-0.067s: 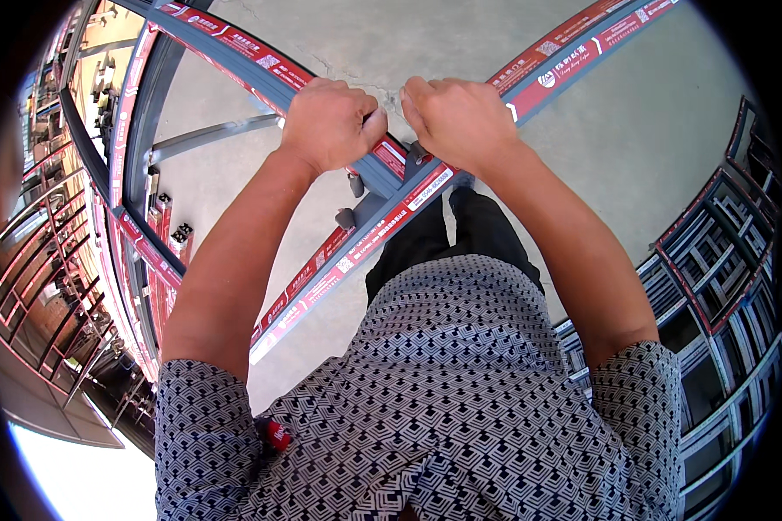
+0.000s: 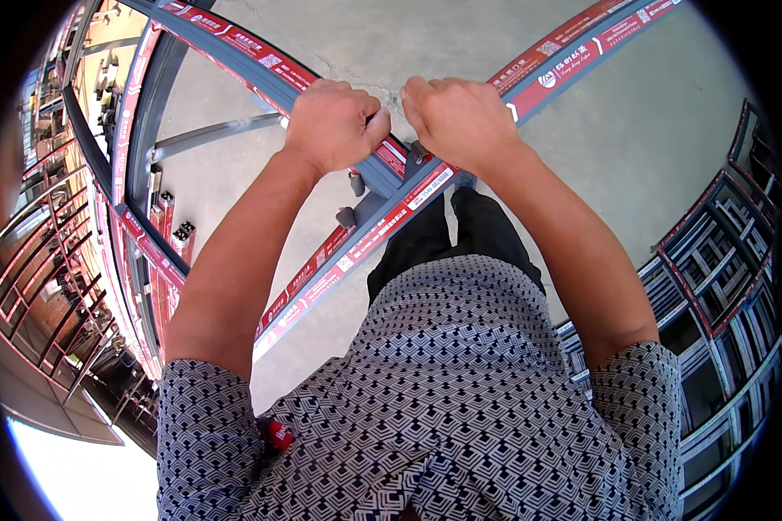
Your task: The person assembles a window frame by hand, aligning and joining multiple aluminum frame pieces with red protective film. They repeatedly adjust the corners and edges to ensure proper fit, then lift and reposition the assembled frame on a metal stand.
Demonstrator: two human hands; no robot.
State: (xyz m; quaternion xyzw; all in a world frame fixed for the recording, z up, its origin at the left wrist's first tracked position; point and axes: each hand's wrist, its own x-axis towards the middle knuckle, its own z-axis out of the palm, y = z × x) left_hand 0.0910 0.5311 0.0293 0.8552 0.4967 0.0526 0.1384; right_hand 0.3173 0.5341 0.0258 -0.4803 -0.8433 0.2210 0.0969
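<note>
A grey metal window frame [image 2: 235,52] with red printed protective tape stands in front of me on the concrete floor. Its long bars meet at a corner between my hands. My left hand [image 2: 332,123] is closed over the frame bar just left of that corner. My right hand [image 2: 456,113] is closed over the bar that runs up to the right [image 2: 582,43]. Two small dark fittings [image 2: 354,184] sit on the frame below my left hand. What lies under my fingers is hidden.
More frames with red tape [image 2: 148,252] lean stacked at the left, beside red metal racks [image 2: 35,260]. Dark gridded window frames [image 2: 721,278] stand at the right. A thin grey bar [image 2: 208,132] crosses inside the frame. Bare concrete floor [image 2: 652,130] lies beyond.
</note>
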